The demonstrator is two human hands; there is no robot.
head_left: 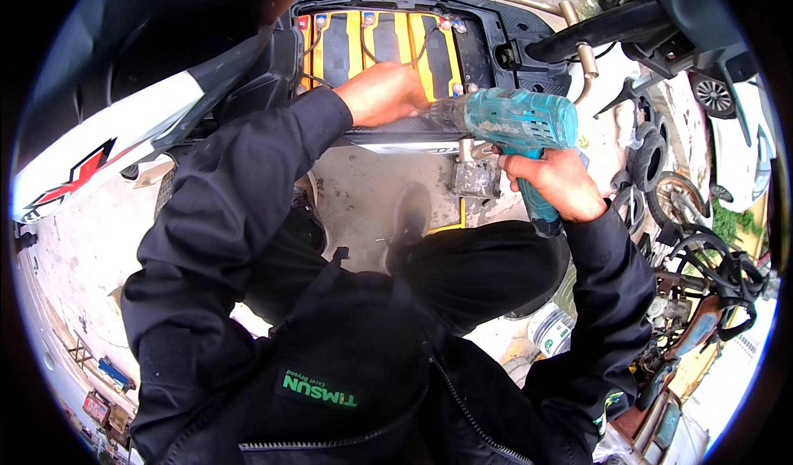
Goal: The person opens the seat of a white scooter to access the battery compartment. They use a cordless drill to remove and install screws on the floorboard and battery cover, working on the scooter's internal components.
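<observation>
My right hand (555, 182) is wrapped round the handle of a worn teal cordless drill (516, 118), whose nose points left. Close to the drill's chuck (448, 115), my left hand (382, 95) is closed with its fingertips drawn together. What those fingers pinch is hidden. Both hands are over the near edge of an open battery compartment (483, 60) in a scooter's floor. Inside it, several yellow-and-black batteries (384, 40) stand side by side, with dark cables (366, 48) and terminals on their tops. My left hand covers part of their near ends.
A white scooter panel (99, 147) flanks the compartment at the left. Below the drill lies a dirty metal block (477, 179) by a yellow bar. A white bucket (551, 329) stands near my right forearm. Tyres (650, 155) and scrap motorcycle parts (702, 300) line the right side.
</observation>
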